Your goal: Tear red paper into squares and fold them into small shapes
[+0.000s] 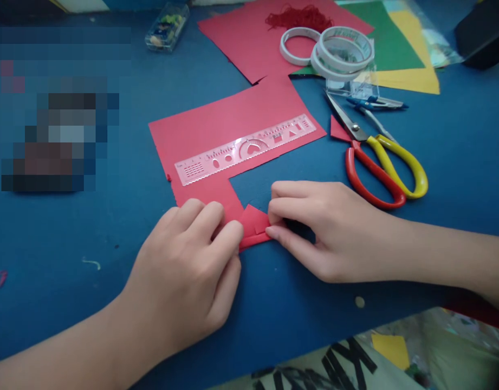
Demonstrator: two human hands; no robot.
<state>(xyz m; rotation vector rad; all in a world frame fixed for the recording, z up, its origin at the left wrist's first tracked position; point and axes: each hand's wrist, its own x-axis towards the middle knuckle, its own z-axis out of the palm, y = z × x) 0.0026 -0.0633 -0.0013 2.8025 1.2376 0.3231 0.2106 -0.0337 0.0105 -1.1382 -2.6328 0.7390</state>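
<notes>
Between my two hands is a small folded piece of red paper (255,222), with a pointed flap on top and a folded strip along its near edge. My left hand (188,265) pinches its left end, fingers curled. At the right end, the thumb and fingers of my right hand (314,227) are closed on the paper. Just beyond lies a larger cut sheet of red paper (216,124), partly under my left hand. A clear plastic ruler (245,149) with stencil shapes rests on that sheet.
Scissors (375,146) with red and yellow handles lie right of the ruler, near pens (377,103). Farther back are rolls of tape (342,51), red string (300,17), and red, green (387,32) and yellow sheets. A small clear box (167,28) stands at the back left.
</notes>
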